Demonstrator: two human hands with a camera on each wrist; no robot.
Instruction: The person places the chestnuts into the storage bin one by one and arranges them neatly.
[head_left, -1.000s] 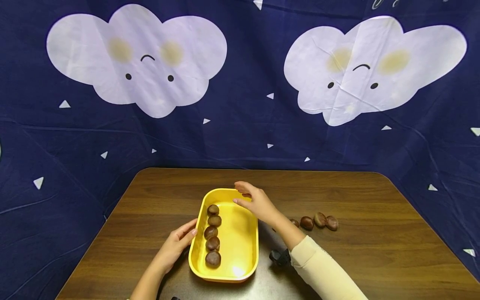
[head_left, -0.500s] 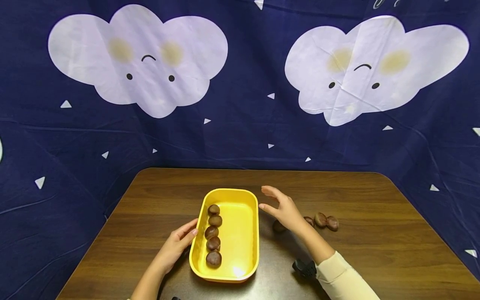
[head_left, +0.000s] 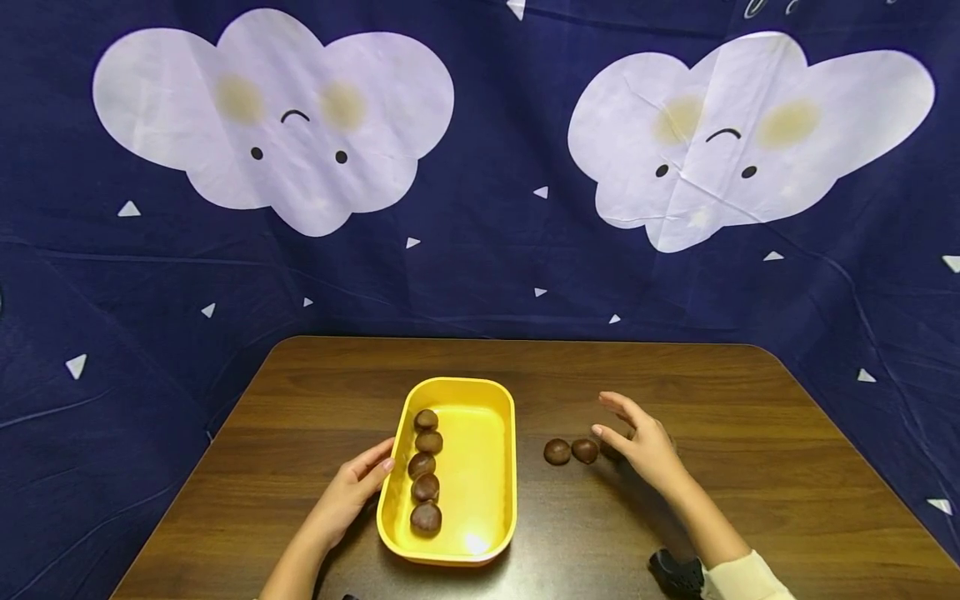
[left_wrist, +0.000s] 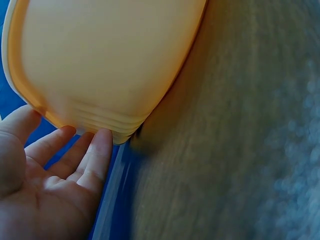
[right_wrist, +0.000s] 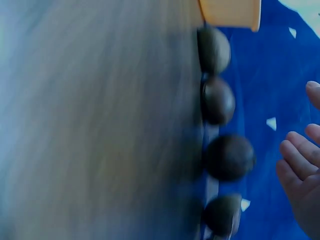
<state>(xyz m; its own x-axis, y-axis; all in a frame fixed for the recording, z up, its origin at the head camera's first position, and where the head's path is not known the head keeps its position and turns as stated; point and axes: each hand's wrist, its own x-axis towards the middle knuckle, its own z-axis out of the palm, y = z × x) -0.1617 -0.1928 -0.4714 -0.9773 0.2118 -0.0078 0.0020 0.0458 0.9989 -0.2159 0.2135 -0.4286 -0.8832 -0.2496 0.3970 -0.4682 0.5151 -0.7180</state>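
Observation:
A yellow rectangular tray (head_left: 480, 467) with rounded corners stands on the table. Inside, along its left wall, several brown chestnuts (head_left: 425, 487) form a column. My left hand (head_left: 348, 496) rests on the tray's left side, its thumb at the rim; in the left wrist view its fairly straight fingers (left_wrist: 102, 142) touch the outer wall. To the right of the tray lies a row of chestnuts (head_left: 557, 452). My right hand (head_left: 648, 450) hovers over the right part of this row with fingers apart, holding nothing, and partly hides it. In the right wrist view several chestnuts (right_wrist: 230, 157) are beside that hand.
The brown wooden table (head_left: 750, 467) carries everything. A dark blue cloth (head_left: 495, 275) with white clouds hangs behind it. Black straps with a device (head_left: 675, 573) sit at my right wrist.
My right hand has moved from above the tray's far right corner rightward to the chestnut row, uncovering the row's left end. My left hand and the tray stay put.

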